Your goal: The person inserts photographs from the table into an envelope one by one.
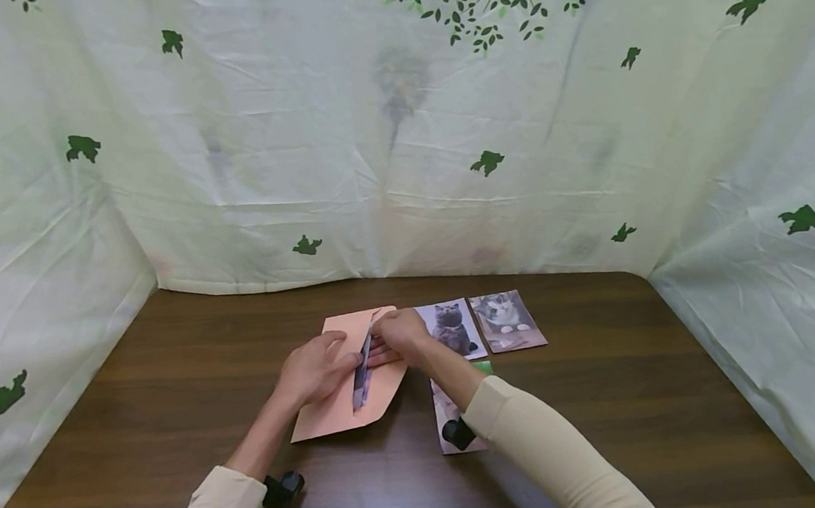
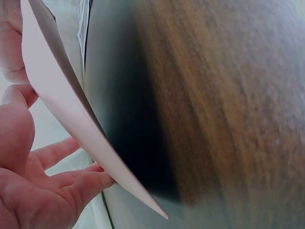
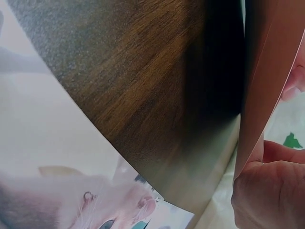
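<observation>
Right grip (image 1: 403, 334) pinches the envelope (image 1: 324, 418) over the bench (image 1: 588, 443), the photo (image 1: 362, 385) inside at its 8 o'clock, long axis roughly 1-to-7, while left grip (image 1: 318, 369) holds the envelope from the photo's 9 o'clock.

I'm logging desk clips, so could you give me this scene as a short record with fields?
Surface: brown wood-grain table
Main item: peach envelope
In its opening: patterned card, partly visible
Left hand: touches the envelope beside the opening
Right hand: grips the envelope at the opening's other side
Lying to the right: grey cat picture; white-pawed cat picture; third picture, partly hidden
Backdrop: pale cloth, green leaf prints
</observation>
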The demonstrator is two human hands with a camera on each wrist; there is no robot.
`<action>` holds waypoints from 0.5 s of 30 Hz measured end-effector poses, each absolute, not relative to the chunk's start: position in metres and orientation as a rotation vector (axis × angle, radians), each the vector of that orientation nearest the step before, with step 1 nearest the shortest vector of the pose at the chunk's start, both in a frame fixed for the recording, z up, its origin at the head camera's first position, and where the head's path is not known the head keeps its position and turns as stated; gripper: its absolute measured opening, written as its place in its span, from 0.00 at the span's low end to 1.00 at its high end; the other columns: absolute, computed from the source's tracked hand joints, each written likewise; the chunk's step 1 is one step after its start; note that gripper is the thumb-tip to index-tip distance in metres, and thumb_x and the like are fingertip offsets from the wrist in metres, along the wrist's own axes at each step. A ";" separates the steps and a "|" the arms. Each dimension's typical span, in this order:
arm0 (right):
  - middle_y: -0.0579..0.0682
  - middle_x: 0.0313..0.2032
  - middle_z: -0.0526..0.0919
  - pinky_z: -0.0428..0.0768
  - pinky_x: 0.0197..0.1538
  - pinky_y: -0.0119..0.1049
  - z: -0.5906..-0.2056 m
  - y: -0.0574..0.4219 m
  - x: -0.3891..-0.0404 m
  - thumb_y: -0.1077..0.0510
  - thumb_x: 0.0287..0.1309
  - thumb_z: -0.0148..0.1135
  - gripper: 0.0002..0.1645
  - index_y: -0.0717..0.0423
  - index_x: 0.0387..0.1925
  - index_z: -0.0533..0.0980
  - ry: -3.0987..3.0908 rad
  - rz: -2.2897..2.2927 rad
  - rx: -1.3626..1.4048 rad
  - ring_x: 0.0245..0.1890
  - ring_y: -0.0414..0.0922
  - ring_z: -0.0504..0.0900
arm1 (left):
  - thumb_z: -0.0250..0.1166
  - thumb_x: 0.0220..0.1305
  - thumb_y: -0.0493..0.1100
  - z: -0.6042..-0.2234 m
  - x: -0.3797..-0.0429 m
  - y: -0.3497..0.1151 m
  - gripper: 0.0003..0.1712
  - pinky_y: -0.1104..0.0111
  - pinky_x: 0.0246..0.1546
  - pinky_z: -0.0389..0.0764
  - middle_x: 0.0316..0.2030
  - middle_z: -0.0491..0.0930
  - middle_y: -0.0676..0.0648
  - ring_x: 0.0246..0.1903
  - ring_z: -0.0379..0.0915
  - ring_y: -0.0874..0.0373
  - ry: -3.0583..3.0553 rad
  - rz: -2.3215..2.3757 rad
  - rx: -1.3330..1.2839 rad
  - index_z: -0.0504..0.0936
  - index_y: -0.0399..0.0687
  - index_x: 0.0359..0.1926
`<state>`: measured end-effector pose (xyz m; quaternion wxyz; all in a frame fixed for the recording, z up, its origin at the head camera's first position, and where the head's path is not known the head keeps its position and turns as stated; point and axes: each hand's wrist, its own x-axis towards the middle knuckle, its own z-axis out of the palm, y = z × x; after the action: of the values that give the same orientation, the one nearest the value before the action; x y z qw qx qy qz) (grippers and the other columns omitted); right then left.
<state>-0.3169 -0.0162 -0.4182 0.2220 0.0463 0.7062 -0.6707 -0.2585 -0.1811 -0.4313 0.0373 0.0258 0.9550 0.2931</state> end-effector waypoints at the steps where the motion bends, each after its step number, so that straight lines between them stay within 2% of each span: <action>1: 0.57 0.22 0.81 0.88 0.30 0.42 -0.418 -0.016 -0.317 0.68 0.67 0.53 0.16 0.77 0.51 0.76 1.955 -1.852 0.129 0.17 0.47 0.84 | 0.56 0.70 0.56 -0.431 -0.258 -0.181 0.35 0.42 0.65 0.68 0.67 0.73 0.34 0.67 0.67 0.33 2.931 0.902 0.078 0.70 0.42 0.71; 7: 0.58 0.23 0.82 0.88 0.30 0.43 -0.417 -0.016 -0.315 0.67 0.67 0.54 0.11 0.73 0.44 0.77 1.961 -1.847 0.147 0.17 0.47 0.84 | 0.57 0.70 0.56 -0.432 -0.258 -0.181 0.35 0.42 0.64 0.68 0.67 0.73 0.34 0.67 0.67 0.33 2.932 0.904 0.079 0.70 0.42 0.71; 15: 0.58 0.23 0.82 0.88 0.32 0.44 -0.420 -0.016 -0.316 0.66 0.68 0.54 0.16 0.75 0.50 0.76 1.978 -1.829 0.136 0.19 0.48 0.86 | 0.57 0.71 0.57 -0.431 -0.259 -0.181 0.35 0.41 0.64 0.68 0.67 0.73 0.34 0.67 0.67 0.32 2.929 0.897 0.085 0.70 0.42 0.71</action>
<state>-0.3158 -0.0163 -0.4199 0.2201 0.0492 0.7152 -0.6615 -0.2586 -0.1815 -0.4312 0.0383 0.0278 0.9551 0.2926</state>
